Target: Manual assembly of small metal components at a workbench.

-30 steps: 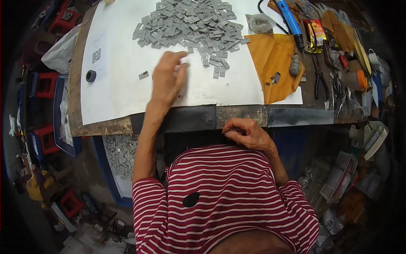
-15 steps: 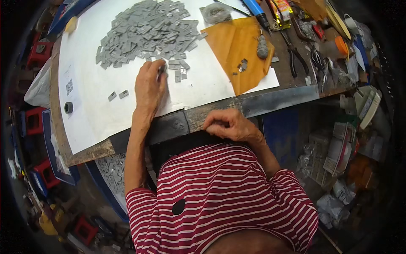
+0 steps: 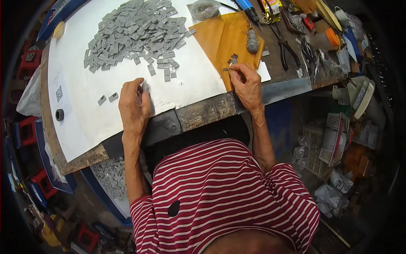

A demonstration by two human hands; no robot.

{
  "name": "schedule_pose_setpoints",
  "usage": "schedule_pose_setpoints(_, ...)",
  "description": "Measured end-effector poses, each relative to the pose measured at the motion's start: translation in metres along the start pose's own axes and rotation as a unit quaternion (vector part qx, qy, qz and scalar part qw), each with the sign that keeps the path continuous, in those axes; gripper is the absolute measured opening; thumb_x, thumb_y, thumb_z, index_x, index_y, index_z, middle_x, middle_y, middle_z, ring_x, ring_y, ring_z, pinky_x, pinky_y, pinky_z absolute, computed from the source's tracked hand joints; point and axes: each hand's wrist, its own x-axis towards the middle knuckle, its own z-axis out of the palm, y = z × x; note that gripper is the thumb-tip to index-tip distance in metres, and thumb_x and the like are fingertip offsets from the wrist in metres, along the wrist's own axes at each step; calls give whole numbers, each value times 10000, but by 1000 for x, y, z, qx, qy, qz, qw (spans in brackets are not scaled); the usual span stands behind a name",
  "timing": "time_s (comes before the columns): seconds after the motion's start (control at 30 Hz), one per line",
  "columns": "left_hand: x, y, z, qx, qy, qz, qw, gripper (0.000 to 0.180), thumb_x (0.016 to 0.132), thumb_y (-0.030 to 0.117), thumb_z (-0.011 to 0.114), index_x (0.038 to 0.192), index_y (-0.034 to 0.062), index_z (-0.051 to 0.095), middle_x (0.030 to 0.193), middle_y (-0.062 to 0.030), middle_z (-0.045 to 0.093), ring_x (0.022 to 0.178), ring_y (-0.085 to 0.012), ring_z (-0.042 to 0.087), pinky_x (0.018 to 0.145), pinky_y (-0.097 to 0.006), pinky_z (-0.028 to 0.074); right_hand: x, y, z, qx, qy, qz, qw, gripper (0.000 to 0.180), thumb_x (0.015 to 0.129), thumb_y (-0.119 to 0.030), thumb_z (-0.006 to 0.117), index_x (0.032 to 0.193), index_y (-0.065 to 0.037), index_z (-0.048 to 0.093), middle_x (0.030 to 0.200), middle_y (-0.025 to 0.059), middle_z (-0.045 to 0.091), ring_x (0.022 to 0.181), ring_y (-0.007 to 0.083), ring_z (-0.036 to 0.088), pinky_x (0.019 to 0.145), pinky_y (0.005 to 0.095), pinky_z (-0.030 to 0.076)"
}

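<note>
A heap of small flat grey rectangular pieces [image 3: 135,34] covers the far part of the white sheet [image 3: 89,122]. Close in front of it, my left hand [image 3: 133,106] is closed on one grey rectangular piece [image 3: 145,86], held between thumb and fingers. Two loose grey pieces [image 3: 113,97] lie to its left. On the orange-brown board [image 3: 215,38], my right hand [image 3: 247,86] has thumb and forefinger pinched together beside a few tiny dark pieces [image 3: 234,58]. What sits in that pinch, if anything, is too small to make out.
Pliers [image 3: 287,51], a blue-handled tool [image 3: 247,10] and a clear bag of small parts [image 3: 204,9] lie on the right and far side. A black ring [image 3: 59,114] rests at the left. Below the table edge stands a blue bin [image 3: 111,180] of grey pieces.
My left hand has drawn back from the heap with the grey piece. My right hand has moved from the table's front edge up and right onto the orange-brown board.
</note>
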Motion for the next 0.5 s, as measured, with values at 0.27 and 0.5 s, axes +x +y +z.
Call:
schedule_pose_setpoints(0.27,-9,-3,0,11,6,-11,1000,237,716,-78,514,946,-31,549,877,-161,528,791,-300,533,692,-353,436,5,-7,6,-76,7,-76,994,77,771,-4,592,844,18,594,739,100,548,612,199,552,548,293,433)
schedule_pose_setpoints(0.5,-11,-3,2,-16,23,-23,999,241,718,-82,515,947,-19,557,897,-153,537,799,-293,543,702,-348,447,7,-4,9,-140,-5,-114,983,67,765,3,553,828,17,536,745,144,536,639,291,565,555,352,446)
